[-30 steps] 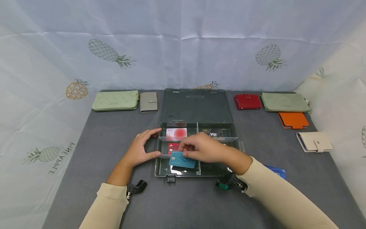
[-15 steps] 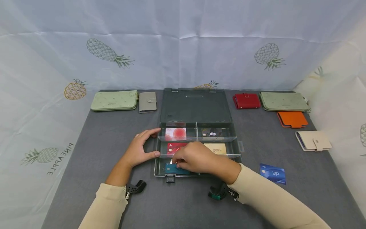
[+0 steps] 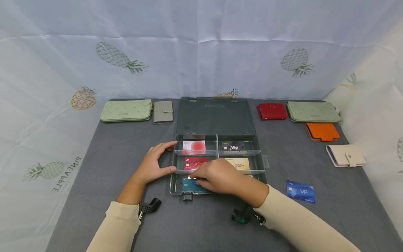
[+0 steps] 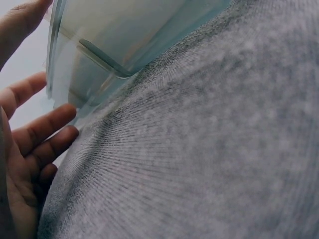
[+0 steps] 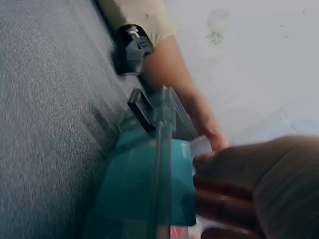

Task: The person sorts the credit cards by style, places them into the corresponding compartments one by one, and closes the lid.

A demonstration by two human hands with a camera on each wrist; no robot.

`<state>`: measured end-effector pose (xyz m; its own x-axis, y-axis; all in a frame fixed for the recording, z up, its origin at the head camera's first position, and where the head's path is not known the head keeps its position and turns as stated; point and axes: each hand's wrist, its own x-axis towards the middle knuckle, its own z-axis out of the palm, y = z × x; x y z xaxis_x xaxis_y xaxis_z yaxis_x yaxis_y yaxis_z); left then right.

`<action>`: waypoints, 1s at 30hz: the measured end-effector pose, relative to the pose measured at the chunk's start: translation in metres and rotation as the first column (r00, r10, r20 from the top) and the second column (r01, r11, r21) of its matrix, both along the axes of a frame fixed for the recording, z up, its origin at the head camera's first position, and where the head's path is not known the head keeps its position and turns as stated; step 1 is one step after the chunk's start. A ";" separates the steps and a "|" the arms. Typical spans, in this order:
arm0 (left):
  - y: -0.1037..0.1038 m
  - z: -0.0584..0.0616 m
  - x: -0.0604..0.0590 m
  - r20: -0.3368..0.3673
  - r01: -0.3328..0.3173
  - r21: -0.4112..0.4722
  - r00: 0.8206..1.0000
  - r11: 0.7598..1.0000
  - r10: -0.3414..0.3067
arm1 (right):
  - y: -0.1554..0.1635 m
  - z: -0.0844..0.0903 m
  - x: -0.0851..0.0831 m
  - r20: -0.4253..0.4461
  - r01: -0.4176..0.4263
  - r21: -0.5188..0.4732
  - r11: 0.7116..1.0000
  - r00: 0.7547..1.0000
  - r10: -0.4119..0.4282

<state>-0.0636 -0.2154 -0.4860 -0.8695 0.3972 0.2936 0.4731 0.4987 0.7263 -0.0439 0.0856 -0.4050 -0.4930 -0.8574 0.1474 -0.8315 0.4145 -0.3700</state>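
- Teal card (image 3: 192, 185) lies in box (image 3: 220, 119), front-left compartment, right hand (image 3: 217, 176) fingertips pinching its right edge.
- Judgement: press it flat, w/ edges clear of divider, before letting go.
- Left hand (image 3: 154, 164) braces box's left wall, fingers relaxed, gripping nothing.
- Vs 1 s ago: card was tilted above the compartment; now down inside. Blue VIP card (image 3: 300, 191) now uncovered on table.

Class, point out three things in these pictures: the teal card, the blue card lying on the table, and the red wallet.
teal card (image 3: 190, 185), head view, its bare left half.
blue card (image 3: 300, 191), head view, middle of its face.
red wallet (image 3: 272, 111), head view, middle of its cover.
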 end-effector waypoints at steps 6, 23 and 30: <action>0.000 -0.001 0.000 0.004 -0.003 0.001 1.000 1.000 0.003 | 0.025 0.001 -0.002 0.147 0.065 -0.188 0.980 0.988 -0.038; 0.000 -0.001 0.000 -0.001 0.006 -0.009 1.000 1.000 -0.006 | 0.175 -0.012 0.014 0.329 0.531 -0.302 0.792 0.837 -0.436; 0.001 0.000 0.001 0.006 0.005 0.000 1.000 1.000 -0.005 | 0.236 -0.023 0.030 0.386 0.639 -0.181 0.748 0.745 -0.544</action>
<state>-0.0629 -0.2144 -0.4862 -0.8694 0.4013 0.2883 0.4709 0.4962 0.7294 -0.0134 0.3217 -0.4276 -0.9435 -0.3167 0.0981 -0.2843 0.6207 -0.7307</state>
